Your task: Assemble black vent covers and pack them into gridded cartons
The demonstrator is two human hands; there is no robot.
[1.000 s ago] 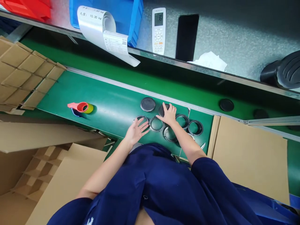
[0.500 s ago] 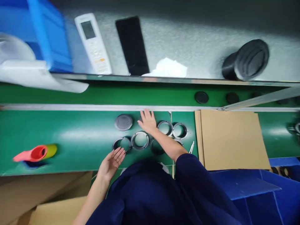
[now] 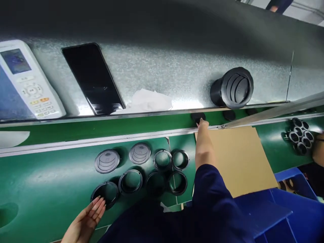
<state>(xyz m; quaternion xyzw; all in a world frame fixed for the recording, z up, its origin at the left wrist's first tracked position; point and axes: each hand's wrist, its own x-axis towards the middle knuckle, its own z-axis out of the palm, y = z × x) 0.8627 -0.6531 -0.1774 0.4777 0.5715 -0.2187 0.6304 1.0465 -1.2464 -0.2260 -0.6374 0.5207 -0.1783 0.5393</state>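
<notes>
My right hand (image 3: 204, 135) reaches over the pale rail, its fingers closed round the edge of a dark round cap (image 3: 197, 116) on the green strip under the shelf. Palm up, my left hand (image 3: 87, 217) has its fingers apart beside a black ring (image 3: 105, 194) at the lower left and holds nothing. Further black rings, such as one ring (image 3: 131, 181) and another (image 3: 178, 183), stand on the green bench (image 3: 50, 182). Behind them lie two slatted round discs, one (image 3: 107, 161) left of the other (image 3: 139, 153).
The metal shelf (image 3: 152, 72) holds a remote control (image 3: 32, 84), a phone (image 3: 92, 77), white paper (image 3: 149, 100) and a black vent (image 3: 236, 87). Cardboard (image 3: 235, 158) lies at right, above a blue bin (image 3: 268, 209). Rings are stacked (image 3: 301, 135) near a person's hand (image 3: 318, 150).
My right hand has moved right from the discs to a cap beyond the rail and closed on it. A second slatted disc now shows where it was. The view has shifted.
</notes>
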